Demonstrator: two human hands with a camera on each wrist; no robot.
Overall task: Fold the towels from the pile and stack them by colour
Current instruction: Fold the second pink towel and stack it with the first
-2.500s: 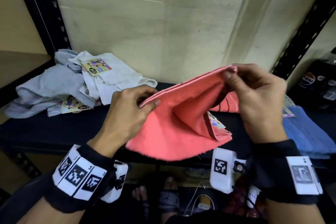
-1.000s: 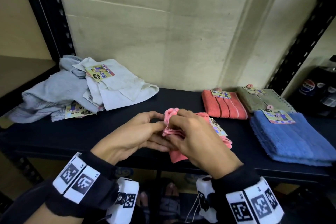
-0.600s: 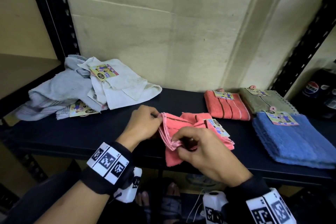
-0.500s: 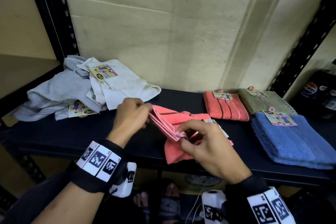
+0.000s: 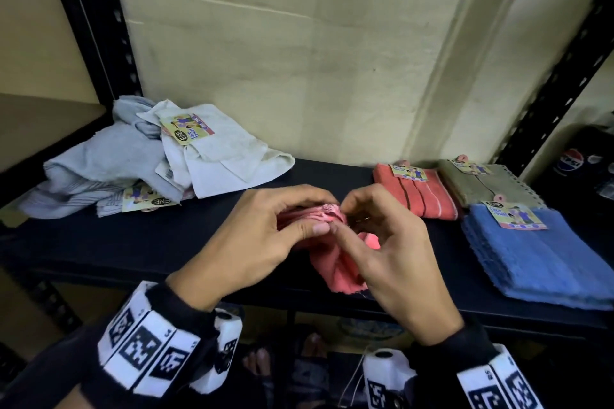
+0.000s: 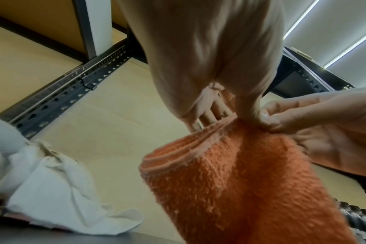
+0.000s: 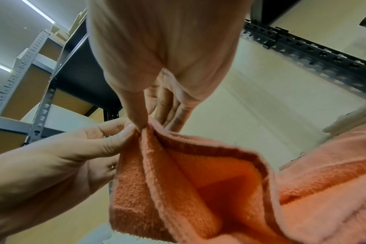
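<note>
Towel (image 5: 335,271) now gathered small above shelf (image 5: 139,242); left hand (image 5: 265,242) and right hand (image 5: 392,252) both pinch its corner; fold nearly finished.

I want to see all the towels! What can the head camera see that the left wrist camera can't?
Only the head view shows the folded stacks on the right of the shelf: coral stack, green stack and blue stack, plus the grey towel in the pile. Only the left wrist view shows ceiling lights and the towel's layered edges close up. Both show the left hand, the right hand, the coral towel they pinch, and the white towel.
</note>
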